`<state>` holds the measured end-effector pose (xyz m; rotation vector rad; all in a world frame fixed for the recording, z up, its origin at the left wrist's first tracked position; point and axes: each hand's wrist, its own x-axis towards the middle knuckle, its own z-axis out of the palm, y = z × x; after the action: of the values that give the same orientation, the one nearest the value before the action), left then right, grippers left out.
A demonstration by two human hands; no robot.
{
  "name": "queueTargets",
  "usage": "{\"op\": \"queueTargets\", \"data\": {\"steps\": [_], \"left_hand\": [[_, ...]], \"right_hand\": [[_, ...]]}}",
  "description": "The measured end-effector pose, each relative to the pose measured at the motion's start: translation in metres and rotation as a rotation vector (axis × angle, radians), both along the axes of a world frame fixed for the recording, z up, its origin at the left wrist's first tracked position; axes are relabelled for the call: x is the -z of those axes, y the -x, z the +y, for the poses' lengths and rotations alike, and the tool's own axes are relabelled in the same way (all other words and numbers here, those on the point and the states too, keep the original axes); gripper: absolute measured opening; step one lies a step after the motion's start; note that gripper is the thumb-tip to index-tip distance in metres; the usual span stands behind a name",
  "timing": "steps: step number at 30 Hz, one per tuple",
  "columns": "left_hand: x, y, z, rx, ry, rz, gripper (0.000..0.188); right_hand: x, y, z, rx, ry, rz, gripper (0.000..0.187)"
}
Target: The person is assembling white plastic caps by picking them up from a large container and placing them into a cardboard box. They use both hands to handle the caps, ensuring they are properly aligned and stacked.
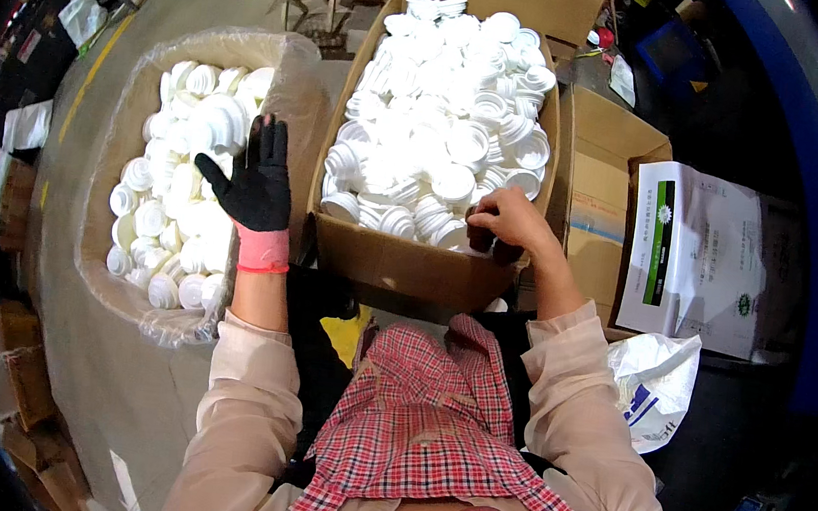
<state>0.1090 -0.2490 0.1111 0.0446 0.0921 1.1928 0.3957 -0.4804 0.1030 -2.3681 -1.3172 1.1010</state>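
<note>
Left: a carton (114,168) with a crinkled, translucent liner (298,56) contains rimmed plastic discs (178,199), variously tilted. Over its right side, the left hand (256,187), in a black glove, is spread, its grip released, fingers pointing forward. Centre: a cardboard box (398,262), long axis running away from the wearer, holds heaped white lids (451,127), some flat, others on edge. At its near right corner, the right hand (511,220) curls downward; whether its grip holds a lid cannot be told.
</note>
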Motion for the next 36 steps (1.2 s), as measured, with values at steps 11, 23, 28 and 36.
{"op": "queueTargets", "data": {"steps": [11, 23, 28, 36], "left_hand": [[0.032, -0.044, -0.027, 0.336, -0.040, 0.594, 0.041], [0.023, -0.068, -0.033, 0.715, -0.100, 0.247, 0.047], [0.011, -0.081, -0.043, 0.841, -0.068, 0.099, 0.061], [0.023, -0.099, -0.064, 0.799, -0.073, 0.222, 0.060]], "right_hand": [[0.110, 0.039, 0.093, -0.024, -0.640, -0.541, 0.039], [0.010, 0.025, 0.027, -0.106, -0.694, -0.144, 0.040], [0.061, 0.019, -0.021, -0.285, -0.093, -0.205, 0.049], [0.034, 0.003, -0.012, 0.007, -0.459, -0.067, 0.028]]}}
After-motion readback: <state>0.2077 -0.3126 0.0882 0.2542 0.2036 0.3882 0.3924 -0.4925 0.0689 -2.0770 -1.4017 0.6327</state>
